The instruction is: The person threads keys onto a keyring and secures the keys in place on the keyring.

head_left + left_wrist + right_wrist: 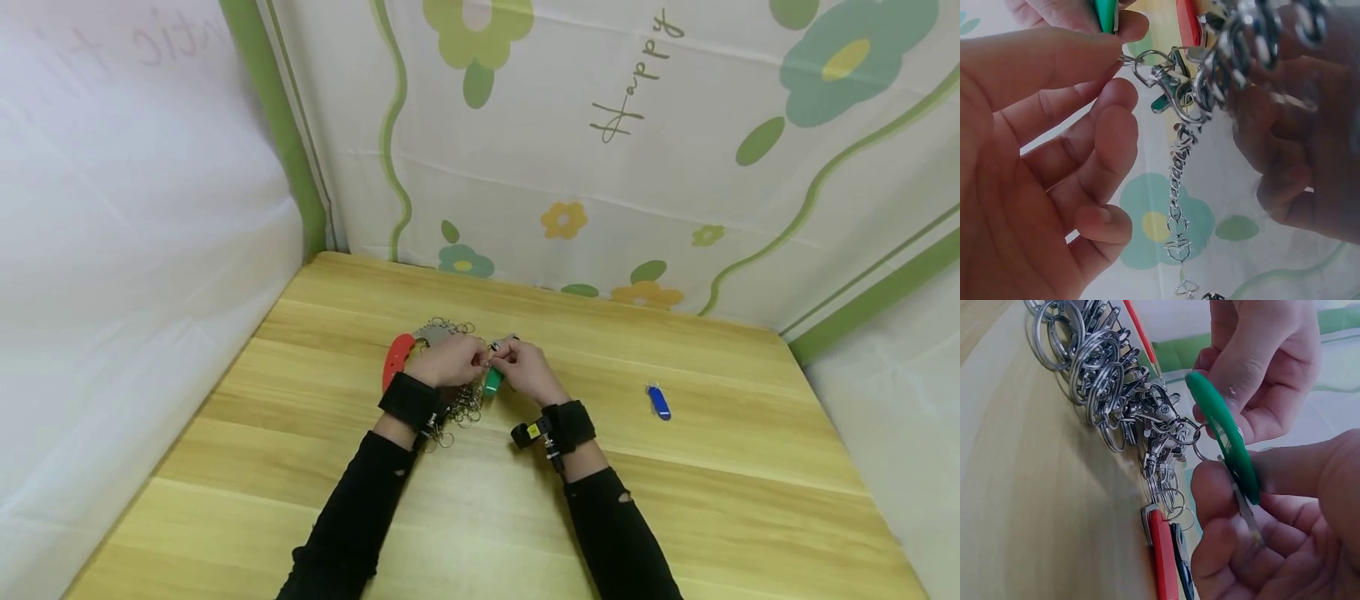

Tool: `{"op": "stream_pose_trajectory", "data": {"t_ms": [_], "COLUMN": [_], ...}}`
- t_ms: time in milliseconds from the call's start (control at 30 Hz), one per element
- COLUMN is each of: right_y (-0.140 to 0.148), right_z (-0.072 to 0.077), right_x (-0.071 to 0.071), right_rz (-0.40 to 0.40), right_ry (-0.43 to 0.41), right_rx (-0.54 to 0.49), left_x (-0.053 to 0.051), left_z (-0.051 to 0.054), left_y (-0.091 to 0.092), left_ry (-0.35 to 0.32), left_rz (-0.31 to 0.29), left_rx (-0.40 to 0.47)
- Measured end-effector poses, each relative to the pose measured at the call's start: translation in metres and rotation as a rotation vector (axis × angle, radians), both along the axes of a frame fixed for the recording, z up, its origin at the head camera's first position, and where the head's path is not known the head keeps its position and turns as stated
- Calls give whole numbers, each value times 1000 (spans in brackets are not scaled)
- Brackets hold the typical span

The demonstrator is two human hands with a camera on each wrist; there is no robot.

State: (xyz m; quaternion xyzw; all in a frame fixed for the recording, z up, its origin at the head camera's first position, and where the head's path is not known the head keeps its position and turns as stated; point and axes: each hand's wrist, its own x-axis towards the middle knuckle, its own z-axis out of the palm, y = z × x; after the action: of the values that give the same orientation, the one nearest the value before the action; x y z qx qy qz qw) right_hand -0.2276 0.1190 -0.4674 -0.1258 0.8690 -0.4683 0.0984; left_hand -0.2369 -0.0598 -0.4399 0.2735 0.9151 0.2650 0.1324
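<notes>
My left hand (452, 361) pinches a small metal ring between thumb and forefinger, beside a lobster clasp (1166, 81). Its other fingers are loosely bent. In my right hand (528, 371) is a green key tag (1225, 434), pinched between thumb and fingers. A split ring (1205, 447) lies between the tag and the cluster of metal key rings and clasps (1100, 375). Partly behind my left hand is a red-handled object (397, 360) with a grey metal part. In the left wrist view, a shiny surface (1322, 206) seems to mirror a hand.
A blue key tag (658, 402) with a ring lies on the wooden table (720, 500), to the right of my hands. Loose rings (442, 439) hang or lie near my left wrist. Patterned white cloth (480, 167) stands behind the table.
</notes>
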Motion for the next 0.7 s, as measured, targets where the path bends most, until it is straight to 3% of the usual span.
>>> {"op": "stream_pose_trajectory", "data": {"t_ms": [167,367,700], "right_y": [1,2,1], "right_z": [-1,-1,0], "right_x": [2,2,1], "right_rz": [11,77,69], "right_ry": [-2,18,11], "right_rx": [1,-1,6], "left_x": [1,3,2], "left_z": [-1,-2,-2], "left_y": [1,1,0], "left_ry": [-5,-26,-32], "left_rz": [5,7,15], "left_rx": [-15,-58,3]}}
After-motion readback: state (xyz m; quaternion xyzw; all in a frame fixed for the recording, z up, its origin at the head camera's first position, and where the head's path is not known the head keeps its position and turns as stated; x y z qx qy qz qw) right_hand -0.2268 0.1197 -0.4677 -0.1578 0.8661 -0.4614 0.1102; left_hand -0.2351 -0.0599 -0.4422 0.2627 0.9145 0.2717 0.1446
